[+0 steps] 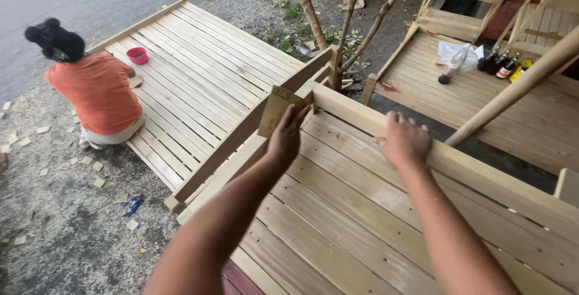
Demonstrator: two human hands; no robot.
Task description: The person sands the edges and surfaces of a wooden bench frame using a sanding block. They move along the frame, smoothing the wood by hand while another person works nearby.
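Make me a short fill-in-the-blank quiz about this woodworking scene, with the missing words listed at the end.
1. The left hand holds a piece of ____ against the corner of the frame.
2. The right hand rests on the wooden ____ of the slatted furniture piece.
3. The small bowl on the far slatted panel is ____ in colour.
4. The crouching person wears an ____ shirt.

Missing words: sandpaper; rail; red; orange
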